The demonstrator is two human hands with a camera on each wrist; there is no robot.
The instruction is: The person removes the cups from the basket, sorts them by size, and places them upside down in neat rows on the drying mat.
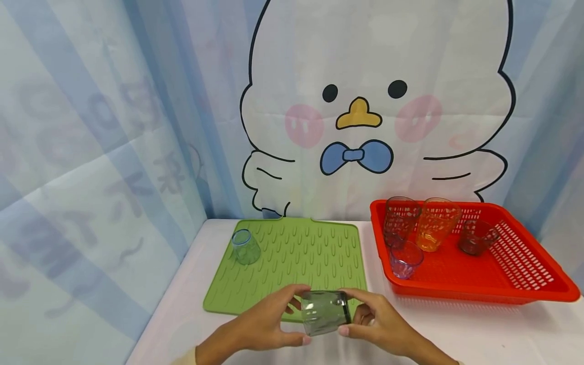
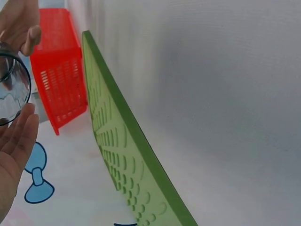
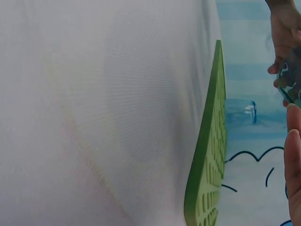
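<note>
Head: left hand (image 1: 269,324) and right hand (image 1: 388,324), both part-curled, pinch the gray glass (image 1: 321,313) sideways by its ends, near the mat (image 1: 315,253). Left wrist: smooth glass (open end this way) could slip. Right wrist: glass unsupported below; uneven loosening could drop it.

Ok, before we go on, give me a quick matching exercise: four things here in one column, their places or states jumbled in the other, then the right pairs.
Things:
1. grey glass
2. blue glass
3. orange glass
4. mat

Places and states:
A. inside the red basket
B. green, lying on the table
C. held between the left hand and the right hand
D. on the mat, toward its far left corner in the head view

Right pairs: 1-C, 2-D, 3-A, 4-B
</note>
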